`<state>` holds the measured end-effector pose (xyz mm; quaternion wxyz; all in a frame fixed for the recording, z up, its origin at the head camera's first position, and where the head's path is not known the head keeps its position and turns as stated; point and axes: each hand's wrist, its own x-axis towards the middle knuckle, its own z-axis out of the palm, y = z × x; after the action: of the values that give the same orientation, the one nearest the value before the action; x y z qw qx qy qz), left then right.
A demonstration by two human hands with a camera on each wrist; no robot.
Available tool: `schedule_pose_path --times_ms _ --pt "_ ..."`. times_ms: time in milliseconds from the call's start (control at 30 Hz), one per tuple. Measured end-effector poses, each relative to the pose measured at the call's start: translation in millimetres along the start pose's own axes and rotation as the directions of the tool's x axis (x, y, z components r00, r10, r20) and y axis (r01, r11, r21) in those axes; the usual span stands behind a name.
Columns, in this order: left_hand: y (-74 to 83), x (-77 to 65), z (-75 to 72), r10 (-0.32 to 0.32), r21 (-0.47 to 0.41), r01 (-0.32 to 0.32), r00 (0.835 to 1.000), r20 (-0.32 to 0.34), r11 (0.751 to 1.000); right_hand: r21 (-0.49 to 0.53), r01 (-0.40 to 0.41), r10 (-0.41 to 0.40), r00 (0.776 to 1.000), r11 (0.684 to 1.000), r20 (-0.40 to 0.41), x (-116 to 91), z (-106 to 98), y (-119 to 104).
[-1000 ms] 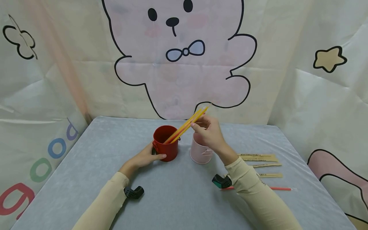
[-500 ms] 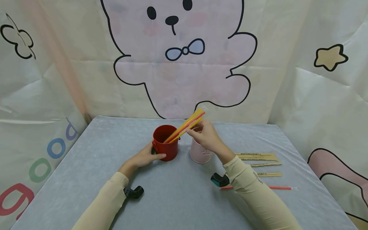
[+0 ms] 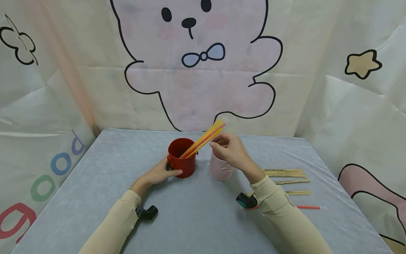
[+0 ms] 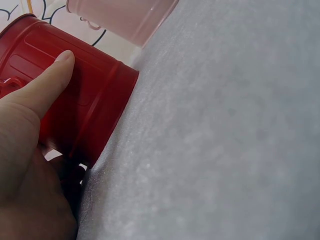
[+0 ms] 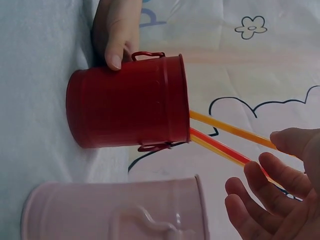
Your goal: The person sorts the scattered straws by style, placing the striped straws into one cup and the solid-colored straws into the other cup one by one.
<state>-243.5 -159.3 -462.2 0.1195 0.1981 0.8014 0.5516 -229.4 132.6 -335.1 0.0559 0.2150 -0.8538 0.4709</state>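
My left hand (image 3: 160,173) grips a small red metal bucket (image 3: 187,168) from its left side; in the left wrist view the thumb (image 4: 52,80) lies along the bucket's wall. Several plastic-wrapped straws (image 3: 204,140), yellow and red, lean out of the bucket toward the right. Just right of them, my right hand (image 3: 233,151) hovers with loosely bent fingers and holds nothing. The right wrist view has its thumb and fingertips close beside the straws' upper ends. Behind and below that hand, a pale pink bucket (image 3: 219,169) stands on the table, its rim partly hidden.
On the grey-blue cloth to the right lie several paper-wrapped sticks (image 3: 283,173), with another paper packet (image 3: 298,193) nearer. A single red straw (image 3: 309,207) lies in front, partly hidden by the right forearm. A printed backdrop (image 3: 190,88) rises behind the table.
The right hand was holding a yellow straw among the others; it lowered the straw into the red bucket, let go and drew slightly right. The left hand stayed on the bucket.
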Motion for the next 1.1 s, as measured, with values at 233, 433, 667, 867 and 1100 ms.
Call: schedule_pose_path --times_ms 233,433,667,867,1100 --pt "0.9 -0.5 -1.3 -0.005 -0.014 0.005 1.000 0.005 1.000 0.014 0.018 -0.017 0.999 1.000 -0.050 -13.7 -14.9 4.9" --pt "-1.2 1.6 -2.2 -0.009 -0.005 0.009 1.000 -0.003 1.000 0.004 0.037 -0.036 0.997 0.999 -0.069 -22.4 -26.2 10.4" --pt "0.7 3.0 -3.6 -0.008 0.038 0.008 1.000 -0.018 0.999 -0.043 0.014 -0.018 0.995 0.999 -0.097 -31.8 -42.4 19.9" --pt "8.8 -7.6 -9.3 -0.031 0.126 0.035 0.999 -0.031 0.991 -0.067 0.011 -0.019 0.991 0.998 -0.129 -40.7 -59.7 28.3" --pt "19.8 -25.6 -23.7 -0.079 0.213 0.095 0.994 -0.080 0.972 -0.089 0.017 -0.032 0.985 0.996 -0.169 -49.6 -79.3 43.2"
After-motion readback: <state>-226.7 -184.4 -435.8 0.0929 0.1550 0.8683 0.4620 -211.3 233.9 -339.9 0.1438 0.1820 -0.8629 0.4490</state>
